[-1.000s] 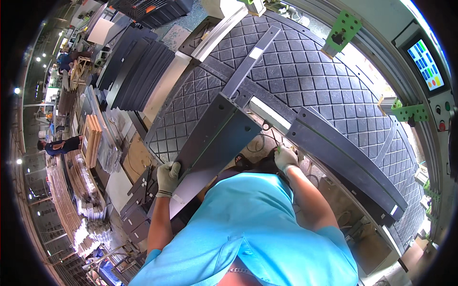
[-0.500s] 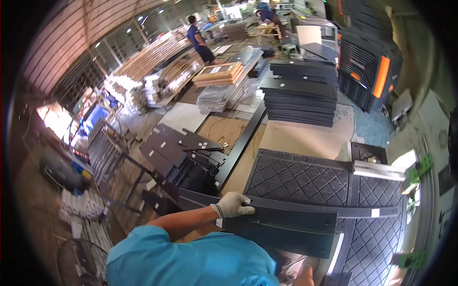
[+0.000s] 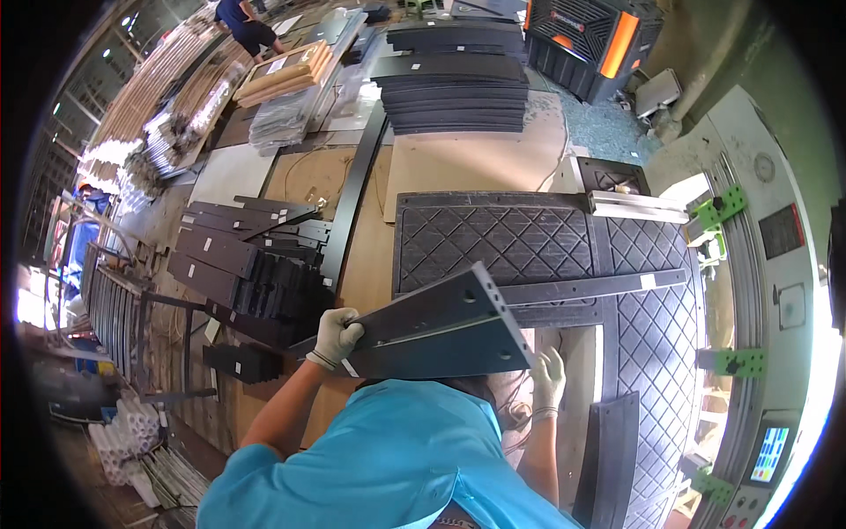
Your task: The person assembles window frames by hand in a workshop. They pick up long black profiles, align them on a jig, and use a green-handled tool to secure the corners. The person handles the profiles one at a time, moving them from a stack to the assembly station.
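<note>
My left hand (image 3: 337, 338), in a pale work glove, is closed round the left part of two long dark panels (image 3: 441, 344). The panels are tilted, with their right ends raised and slightly fanned apart; small holes show along the end edge. My right hand (image 3: 548, 377), also gloved, is just off the right end of the panels with its fingers apart and nothing in it. Beyond the panels, a narrow dark strip (image 3: 608, 286) with a white label lies across a black work surface with a diamond pattern (image 3: 502, 242).
Dark labelled boards (image 3: 220, 251) are piled at the left, and a tall stack of black panels (image 3: 454, 101) stands at the back. A silver metal bar (image 3: 636, 208) lies at the right. Green clamps (image 3: 731, 361) line a machine with a lit screen (image 3: 769, 454). Another person (image 3: 242, 22) stands far off.
The view has tipped downward and turned. The held panels have swung up at their right end, with my left hand still gripping them. My right hand has come up beside that end.
</note>
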Demonstrator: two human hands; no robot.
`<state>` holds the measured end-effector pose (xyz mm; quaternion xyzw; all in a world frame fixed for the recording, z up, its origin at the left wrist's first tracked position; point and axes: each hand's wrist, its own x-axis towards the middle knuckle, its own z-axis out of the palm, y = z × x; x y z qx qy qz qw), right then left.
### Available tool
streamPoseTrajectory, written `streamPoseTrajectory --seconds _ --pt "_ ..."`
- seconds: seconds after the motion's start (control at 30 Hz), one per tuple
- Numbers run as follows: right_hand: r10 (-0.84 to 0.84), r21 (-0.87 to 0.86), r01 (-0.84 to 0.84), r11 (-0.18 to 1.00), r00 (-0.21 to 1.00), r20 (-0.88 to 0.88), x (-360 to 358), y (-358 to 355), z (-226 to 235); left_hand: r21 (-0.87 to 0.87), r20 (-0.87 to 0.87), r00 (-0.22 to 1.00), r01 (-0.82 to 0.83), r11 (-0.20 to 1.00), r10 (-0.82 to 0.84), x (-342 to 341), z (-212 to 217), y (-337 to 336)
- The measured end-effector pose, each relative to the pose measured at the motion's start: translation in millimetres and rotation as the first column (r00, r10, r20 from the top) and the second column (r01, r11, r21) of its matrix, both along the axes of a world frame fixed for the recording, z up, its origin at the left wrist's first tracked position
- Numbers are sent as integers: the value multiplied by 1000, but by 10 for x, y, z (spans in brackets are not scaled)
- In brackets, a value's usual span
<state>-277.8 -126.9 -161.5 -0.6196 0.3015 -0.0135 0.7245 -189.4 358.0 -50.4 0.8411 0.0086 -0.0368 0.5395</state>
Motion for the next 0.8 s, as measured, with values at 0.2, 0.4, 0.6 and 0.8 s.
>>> streamPoseTrajectory --seconds 0.2,0.4,0.6,0.8 --pt "450 207 -694 690 635 627 493 713 2195 -112 34 999 -7 994 11 -182 -289 215" --pt "640 -120 -642 757 692 333 256 1317 2417 10 -6 999 -32 999 32 -349 -96 -30" --pt "464 18 -477 879 862 205 -121 1543 2503 171 82 997 -10 985 -4 -327 62 -45" --pt "498 -283 -420 862 806 321 338 2111 2529 53 154 988 -19 998 11 242 155 357"
